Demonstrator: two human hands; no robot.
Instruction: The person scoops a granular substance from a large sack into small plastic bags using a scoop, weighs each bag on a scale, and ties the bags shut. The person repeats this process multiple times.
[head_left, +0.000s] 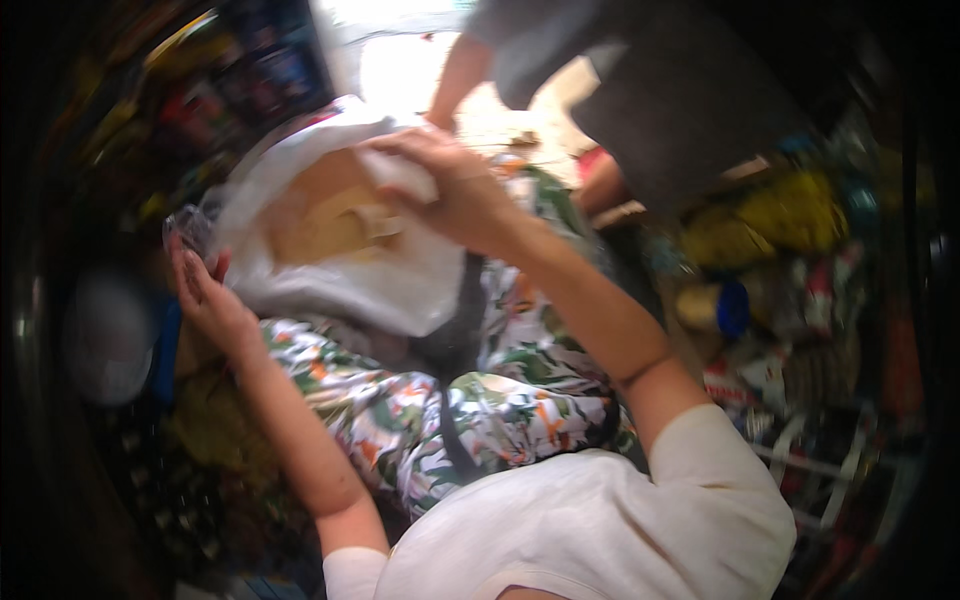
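Observation:
A white plastic bag (352, 296) stands open in front of my bent knees, above my floral-patterned trousers (495, 420). Tan or yellowish contents (319, 202) show inside it, too blurred to name, with a small pale piece (382, 223) among them. My right hand (457, 187) reaches over the bag and pinches its rim between thumb and fingers. At the bag's left side is my left hand (214, 300), its fingers raised against crinkled clear plastic (196, 225); whether it grips that plastic is unclear.
Another person in dark grey clothes (660, 112) bends in from the far right, one forearm (461, 71) reaching behind the bag. Yellow packages (765, 217), a jar with a blue lid (731, 307) and a white rack (814, 465) stand on the right. A pale rounded object (109, 337) is at left.

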